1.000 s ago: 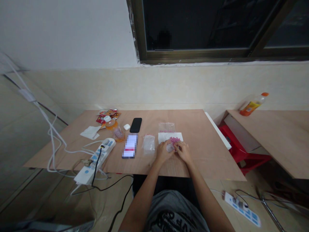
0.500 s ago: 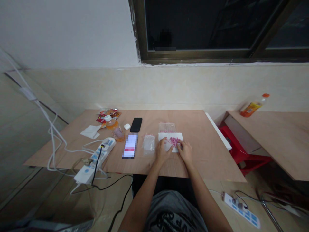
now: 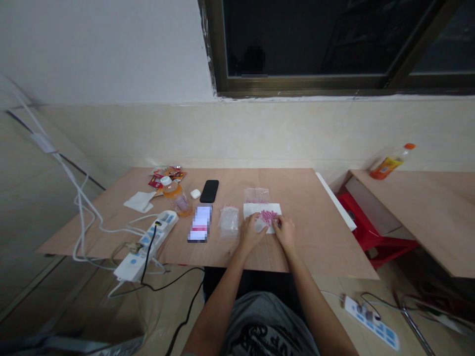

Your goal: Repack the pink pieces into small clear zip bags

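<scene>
A heap of small pink beads point(image 3: 268, 215) lies on a white sheet of paper point(image 3: 252, 209) on the wooden table point(image 3: 304, 222). My left hand point(image 3: 251, 232) rests at the paper's near left edge, its fingers curled round a small clear bag that I can hardly make out. My right hand point(image 3: 285, 230) is at the paper's near right corner, fingertips pinched close to the beads. What the pinch holds is too small to see. A clear zip bag point(image 3: 256, 194) lies just behind the paper and another clear bag point(image 3: 229, 219) to its left.
Left of the hands lie a lit phone point(image 3: 200, 223), a black phone point(image 3: 210, 191), a white earbud case point(image 3: 195, 194), an orange drink bottle point(image 3: 175, 196), snack wrappers point(image 3: 166, 175), a tissue point(image 3: 139, 201) and a power strip point(image 3: 148, 242) with cables. A red stool point(image 3: 367, 230) and second table point(image 3: 426, 207) stand to the right.
My hands drew apart from the bag near the table's front and moved up to the paper; since half a second ago the left fingers have curled in and the right hand shifted slightly toward the beads.
</scene>
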The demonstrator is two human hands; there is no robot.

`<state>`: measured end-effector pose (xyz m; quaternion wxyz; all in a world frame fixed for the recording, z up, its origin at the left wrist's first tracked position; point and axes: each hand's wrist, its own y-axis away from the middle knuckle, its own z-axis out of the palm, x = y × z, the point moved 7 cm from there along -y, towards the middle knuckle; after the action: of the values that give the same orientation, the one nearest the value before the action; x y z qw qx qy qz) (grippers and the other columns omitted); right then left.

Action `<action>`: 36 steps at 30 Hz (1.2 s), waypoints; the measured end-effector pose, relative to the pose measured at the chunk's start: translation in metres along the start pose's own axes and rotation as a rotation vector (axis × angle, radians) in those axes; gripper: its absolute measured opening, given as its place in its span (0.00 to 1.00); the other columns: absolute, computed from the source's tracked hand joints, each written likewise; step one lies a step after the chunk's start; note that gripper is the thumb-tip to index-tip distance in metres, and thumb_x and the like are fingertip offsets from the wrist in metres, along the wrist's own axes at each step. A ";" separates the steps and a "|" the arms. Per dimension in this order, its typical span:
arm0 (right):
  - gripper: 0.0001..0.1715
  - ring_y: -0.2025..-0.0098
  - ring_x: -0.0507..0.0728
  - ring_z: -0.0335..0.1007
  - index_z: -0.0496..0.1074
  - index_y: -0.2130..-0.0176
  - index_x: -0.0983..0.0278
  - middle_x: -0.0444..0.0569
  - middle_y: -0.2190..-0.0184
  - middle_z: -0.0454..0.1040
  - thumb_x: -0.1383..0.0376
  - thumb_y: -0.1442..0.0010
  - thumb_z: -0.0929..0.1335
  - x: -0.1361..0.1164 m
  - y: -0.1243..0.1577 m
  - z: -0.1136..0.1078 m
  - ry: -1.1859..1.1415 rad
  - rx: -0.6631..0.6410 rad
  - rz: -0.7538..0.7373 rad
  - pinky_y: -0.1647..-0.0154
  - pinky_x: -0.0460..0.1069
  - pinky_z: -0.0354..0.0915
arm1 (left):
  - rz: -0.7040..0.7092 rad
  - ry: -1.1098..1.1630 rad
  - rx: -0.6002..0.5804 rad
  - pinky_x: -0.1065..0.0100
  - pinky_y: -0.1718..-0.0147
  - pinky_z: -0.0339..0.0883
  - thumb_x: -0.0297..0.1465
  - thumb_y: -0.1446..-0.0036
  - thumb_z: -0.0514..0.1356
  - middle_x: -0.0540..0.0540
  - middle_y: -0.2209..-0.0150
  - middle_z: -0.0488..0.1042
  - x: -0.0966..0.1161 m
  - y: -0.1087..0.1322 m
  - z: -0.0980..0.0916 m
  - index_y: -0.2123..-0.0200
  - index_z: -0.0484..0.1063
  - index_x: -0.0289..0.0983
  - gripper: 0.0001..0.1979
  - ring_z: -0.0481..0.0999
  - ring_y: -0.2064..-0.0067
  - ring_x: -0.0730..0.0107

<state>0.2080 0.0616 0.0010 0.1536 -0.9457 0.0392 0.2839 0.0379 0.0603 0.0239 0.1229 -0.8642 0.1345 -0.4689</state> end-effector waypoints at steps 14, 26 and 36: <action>0.17 0.62 0.57 0.66 0.72 0.57 0.64 0.50 0.65 0.75 0.59 0.38 0.61 -0.005 -0.001 -0.002 0.071 -0.020 0.030 0.59 0.48 0.55 | 0.017 -0.001 0.014 0.57 0.50 0.67 0.30 0.53 0.66 0.45 0.53 0.73 0.000 0.000 0.000 0.49 0.65 0.41 0.26 0.72 0.50 0.61; 0.15 0.60 0.57 0.67 0.73 0.57 0.63 0.51 0.63 0.75 0.60 0.38 0.61 -0.008 -0.002 -0.003 0.099 -0.036 0.042 0.58 0.48 0.55 | 0.010 -0.001 -0.003 0.58 0.49 0.66 0.31 0.51 0.65 0.44 0.53 0.73 0.001 0.000 0.000 0.50 0.65 0.41 0.24 0.72 0.50 0.61; 0.19 0.64 0.57 0.66 0.73 0.61 0.64 0.50 0.69 0.74 0.56 0.38 0.60 -0.001 -0.001 -0.003 -0.038 0.031 0.022 0.61 0.48 0.56 | 0.000 -0.011 -0.008 0.59 0.49 0.66 0.31 0.52 0.66 0.44 0.53 0.73 0.001 0.000 -0.001 0.49 0.65 0.40 0.25 0.72 0.51 0.61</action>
<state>0.2090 0.0615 0.0044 0.1658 -0.9371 0.0510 0.3030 0.0377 0.0598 0.0247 0.1201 -0.8673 0.1355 -0.4636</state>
